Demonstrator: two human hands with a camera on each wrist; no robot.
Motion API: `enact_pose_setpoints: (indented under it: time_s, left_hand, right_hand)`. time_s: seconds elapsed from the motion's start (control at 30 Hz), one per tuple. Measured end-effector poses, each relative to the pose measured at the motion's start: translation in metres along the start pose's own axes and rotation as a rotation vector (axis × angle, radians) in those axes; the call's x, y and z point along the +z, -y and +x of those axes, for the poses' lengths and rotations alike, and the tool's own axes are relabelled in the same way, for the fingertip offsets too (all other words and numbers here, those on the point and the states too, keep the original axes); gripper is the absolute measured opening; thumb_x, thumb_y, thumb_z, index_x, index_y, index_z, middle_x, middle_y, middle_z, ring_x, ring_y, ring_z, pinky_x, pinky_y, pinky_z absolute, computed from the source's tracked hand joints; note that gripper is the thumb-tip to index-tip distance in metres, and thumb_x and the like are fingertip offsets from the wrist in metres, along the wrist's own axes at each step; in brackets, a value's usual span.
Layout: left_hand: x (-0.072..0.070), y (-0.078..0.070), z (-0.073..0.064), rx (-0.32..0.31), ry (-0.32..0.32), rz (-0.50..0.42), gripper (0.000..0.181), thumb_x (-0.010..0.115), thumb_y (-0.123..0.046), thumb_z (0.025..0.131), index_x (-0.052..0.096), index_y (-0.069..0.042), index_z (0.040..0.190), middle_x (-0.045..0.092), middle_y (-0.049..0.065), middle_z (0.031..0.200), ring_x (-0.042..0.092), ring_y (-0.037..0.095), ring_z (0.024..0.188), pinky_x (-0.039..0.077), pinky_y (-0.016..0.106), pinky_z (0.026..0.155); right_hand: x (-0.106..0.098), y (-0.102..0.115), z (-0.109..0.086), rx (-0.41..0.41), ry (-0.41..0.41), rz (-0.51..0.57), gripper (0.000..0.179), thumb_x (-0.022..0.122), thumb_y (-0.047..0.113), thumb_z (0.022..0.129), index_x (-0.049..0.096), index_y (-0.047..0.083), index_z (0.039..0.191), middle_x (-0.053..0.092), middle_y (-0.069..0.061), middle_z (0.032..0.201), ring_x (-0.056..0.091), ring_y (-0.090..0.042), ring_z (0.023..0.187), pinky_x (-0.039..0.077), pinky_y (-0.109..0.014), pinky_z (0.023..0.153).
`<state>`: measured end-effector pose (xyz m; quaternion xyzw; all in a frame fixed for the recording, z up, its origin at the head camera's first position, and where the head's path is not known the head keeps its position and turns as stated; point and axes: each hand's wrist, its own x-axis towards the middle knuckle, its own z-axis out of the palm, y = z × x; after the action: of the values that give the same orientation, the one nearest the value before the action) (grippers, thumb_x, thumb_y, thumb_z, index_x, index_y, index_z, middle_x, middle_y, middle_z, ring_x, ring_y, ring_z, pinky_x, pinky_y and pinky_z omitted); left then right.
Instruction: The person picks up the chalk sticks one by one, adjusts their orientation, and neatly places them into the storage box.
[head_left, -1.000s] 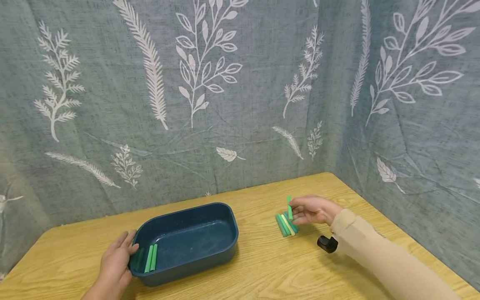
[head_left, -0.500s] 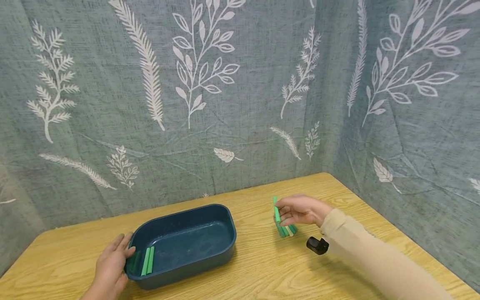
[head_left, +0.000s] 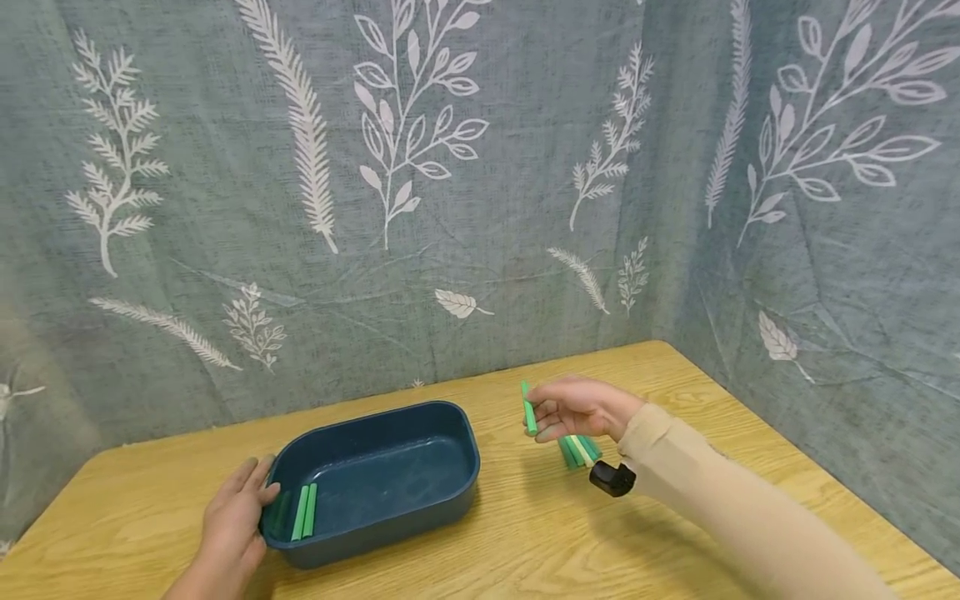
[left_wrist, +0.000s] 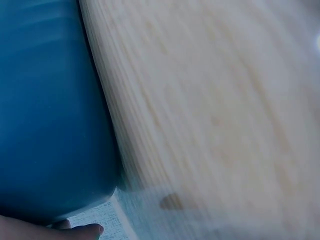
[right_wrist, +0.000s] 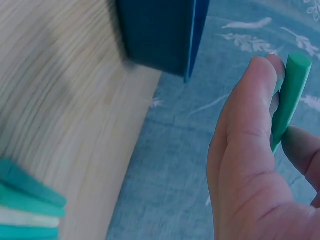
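My right hand (head_left: 581, 408) pinches a smooth, round green stick (head_left: 529, 410) between thumb and fingers. The stick is raised above the table, nearly upright, between the tub and a small pile. That pile of sticks (head_left: 579, 451), several in greens and one pale yellow, lies side by side below my right hand, partly hidden by it. My left hand (head_left: 234, 517) holds the left end of a dark blue tub (head_left: 375, 533), thumb over the rim and fingers along the outside. Two green sticks (head_left: 303, 512) lie parallel inside the tub at its left end.
The wooden table (head_left: 510, 533) ends against a grey-green leaf-patterned cloth (head_left: 420, 350) at the back and right. A black camera (head_left: 612, 479) sits under the right wrist. The tub's walls rise around its inside.
My right hand has moved left with the green stick, off the pile and closer to the tub. The left hand stays at the tub's end.
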<state>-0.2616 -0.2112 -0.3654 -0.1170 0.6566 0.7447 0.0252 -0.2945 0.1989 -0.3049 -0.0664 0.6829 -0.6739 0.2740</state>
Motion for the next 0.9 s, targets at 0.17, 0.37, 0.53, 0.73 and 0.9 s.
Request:
enact_pose_setpoints:
  time_s: [0.17,0.37,0.53,0.73,0.9]
  left_hand:
    - [0.001,0.001,-0.003,0.008,0.003,-0.003,0.065,0.026,0.003,0.104,-0.017,-0.011,0.15,-0.009,0.005,0.158,-0.014,0.025,0.143,0.007,0.038,0.117]
    - [0.004,0.004,-0.003,0.024,0.015,-0.003,0.065,0.026,0.005,0.103,-0.017,-0.008,0.151,-0.008,0.008,0.159,-0.011,0.026,0.144,0.009,0.04,0.117]
    - [0.001,0.003,-0.005,0.031,-0.002,-0.013,0.066,0.026,0.006,0.103,-0.016,-0.008,0.151,-0.008,0.008,0.159,-0.011,0.026,0.144,0.009,0.039,0.117]
    - [0.0,0.001,-0.005,0.041,-0.012,-0.016,0.066,0.027,0.006,0.102,-0.015,-0.008,0.152,-0.006,0.009,0.159,-0.011,0.027,0.144,0.008,0.04,0.117]
    - [0.001,0.001,-0.006,0.061,-0.004,-0.031,0.066,0.027,0.007,0.102,-0.014,-0.006,0.152,-0.005,0.011,0.159,-0.01,0.027,0.144,0.009,0.04,0.117]
  right_hand:
    - [0.015,0.002,0.01,0.002,-0.004,0.011,0.025,0.044,0.011,0.101,0.058,0.007,0.081,0.058,-0.006,0.078,0.064,-0.015,0.07,0.056,-0.029,0.075]
    - [0.033,0.009,0.026,0.019,0.011,-0.008,0.026,0.043,0.013,0.102,0.059,0.008,0.082,0.06,-0.006,0.08,0.064,-0.015,0.072,0.056,-0.033,0.078]
    - [0.05,0.019,0.045,0.038,0.013,0.017,0.02,0.043,0.013,0.102,0.058,0.005,0.09,0.06,-0.007,0.081,0.064,-0.018,0.075,0.052,-0.042,0.091]
    - [0.069,0.031,0.06,0.096,-0.002,0.052,0.015,0.043,0.014,0.103,0.053,0.003,0.103,0.059,-0.01,0.086,0.063,-0.023,0.083,0.041,-0.048,0.103]
    - [0.079,0.034,0.077,0.132,0.0,0.056,0.013,0.044,0.014,0.103,0.053,0.004,0.104,0.059,-0.013,0.091,0.061,-0.029,0.094,0.04,-0.048,0.105]
